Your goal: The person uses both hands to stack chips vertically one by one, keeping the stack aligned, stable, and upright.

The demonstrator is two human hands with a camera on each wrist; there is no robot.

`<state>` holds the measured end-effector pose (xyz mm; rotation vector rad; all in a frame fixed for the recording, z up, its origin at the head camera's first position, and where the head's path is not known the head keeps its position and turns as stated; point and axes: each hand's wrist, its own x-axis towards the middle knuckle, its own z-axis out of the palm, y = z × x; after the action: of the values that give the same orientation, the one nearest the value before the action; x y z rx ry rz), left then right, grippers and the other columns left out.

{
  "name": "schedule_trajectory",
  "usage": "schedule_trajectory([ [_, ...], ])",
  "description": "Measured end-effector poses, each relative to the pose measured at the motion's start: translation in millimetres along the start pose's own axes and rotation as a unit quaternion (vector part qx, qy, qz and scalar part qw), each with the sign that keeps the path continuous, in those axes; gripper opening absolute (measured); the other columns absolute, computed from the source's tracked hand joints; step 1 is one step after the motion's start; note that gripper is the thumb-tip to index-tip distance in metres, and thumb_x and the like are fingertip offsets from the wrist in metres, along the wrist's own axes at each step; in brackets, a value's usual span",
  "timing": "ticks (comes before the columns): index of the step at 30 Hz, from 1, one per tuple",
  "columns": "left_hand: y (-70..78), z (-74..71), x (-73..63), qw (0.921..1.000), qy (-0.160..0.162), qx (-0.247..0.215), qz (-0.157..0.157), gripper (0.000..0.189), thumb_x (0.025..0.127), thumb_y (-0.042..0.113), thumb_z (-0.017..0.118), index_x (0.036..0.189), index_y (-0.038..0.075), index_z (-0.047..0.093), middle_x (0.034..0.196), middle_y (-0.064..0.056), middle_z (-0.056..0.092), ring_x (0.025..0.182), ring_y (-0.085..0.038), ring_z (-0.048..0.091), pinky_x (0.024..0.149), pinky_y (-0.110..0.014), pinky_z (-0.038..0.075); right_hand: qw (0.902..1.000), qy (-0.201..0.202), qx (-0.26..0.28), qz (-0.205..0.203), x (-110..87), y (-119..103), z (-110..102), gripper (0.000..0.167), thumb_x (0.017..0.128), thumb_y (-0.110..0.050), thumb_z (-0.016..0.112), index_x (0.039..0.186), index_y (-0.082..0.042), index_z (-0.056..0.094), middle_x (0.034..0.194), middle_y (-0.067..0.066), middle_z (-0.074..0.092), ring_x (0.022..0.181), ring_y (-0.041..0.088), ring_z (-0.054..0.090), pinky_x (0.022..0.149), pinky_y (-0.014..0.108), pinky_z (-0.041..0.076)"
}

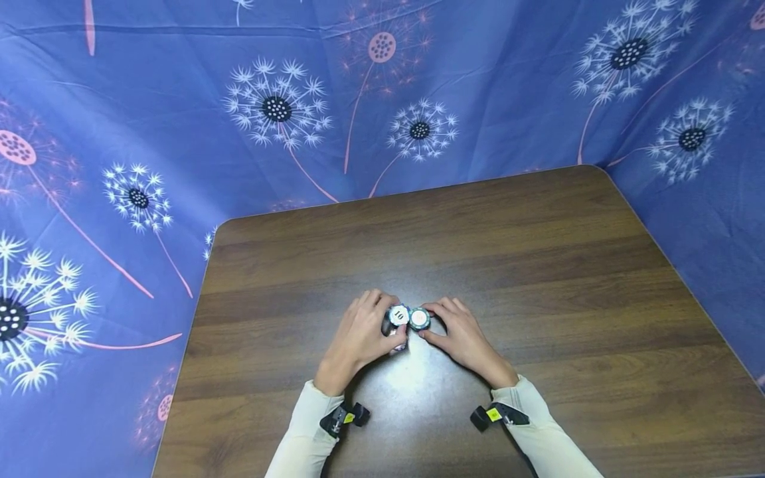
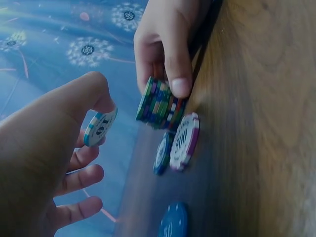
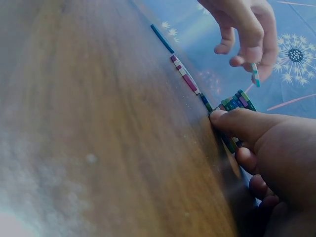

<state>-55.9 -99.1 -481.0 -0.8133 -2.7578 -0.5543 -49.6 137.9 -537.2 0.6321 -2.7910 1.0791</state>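
Between thumb and index finger, my left hand (image 1: pixel 358 335) pinches a white poker chip (image 2: pixel 100 128) with light blue edge marks and a "10" on its face. The chip is raised off the table, beside a stack of poker chips (image 2: pixel 160 107) in mixed colours. My right hand (image 1: pixel 469 342) holds this stack low down, thumb on the near side; its other fingers are partly hidden. Flat on the wood beside the stack lie a white and purple chip (image 2: pixel 184 142) marked 500, a dark blue-edged chip (image 2: pixel 162 154) and a blue chip (image 2: pixel 174 222).
A brown wood-grain table (image 1: pixel 478 252) spreads out under both hands. Behind it and at its sides hangs a blue cloth (image 1: pixel 508 79) printed with dandelions. Light glares off the tabletop between the wrists, which wear black camera mounts (image 1: pixel 345 418).
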Motion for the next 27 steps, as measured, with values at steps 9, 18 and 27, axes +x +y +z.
schedule_trajectory([
  [9,11.9,7.0,10.4,0.9995,-0.024,-0.002,0.020,0.043,0.088,0.042,0.078,0.119,0.013,0.071,0.112,0.000,0.069,0.102,-0.018,0.064,0.091,-0.036,0.054,1.0000,-0.003,-0.004,0.003,-0.9,-2.0,-0.3,0.050,0.084,-0.025,0.088,0.127,-0.007,0.071,0.112,0.003,0.069,0.101,0.022,0.058,0.092,0.045,0.047],
  [18,13.9,15.3,12.8,0.9987,-0.039,-0.010,0.030,0.043,0.092,0.044,0.078,0.123,0.015,0.076,0.111,0.001,0.068,0.100,-0.016,0.062,0.091,-0.035,0.053,1.0000,-0.004,-0.007,0.001,-1.4,-1.7,-0.3,0.051,0.085,-0.022,0.086,0.130,-0.005,0.070,0.112,0.003,0.068,0.103,0.024,0.057,0.093,0.046,0.047],
  [27,13.4,21.1,13.0,0.9987,-0.044,-0.007,0.026,0.045,0.092,0.047,0.078,0.124,0.016,0.076,0.111,0.001,0.068,0.101,-0.017,0.063,0.091,-0.036,0.053,1.0000,-0.003,-0.008,0.003,-1.2,-0.8,-0.9,0.050,0.085,-0.023,0.087,0.129,-0.006,0.071,0.112,0.002,0.067,0.103,0.023,0.057,0.093,0.046,0.047],
])
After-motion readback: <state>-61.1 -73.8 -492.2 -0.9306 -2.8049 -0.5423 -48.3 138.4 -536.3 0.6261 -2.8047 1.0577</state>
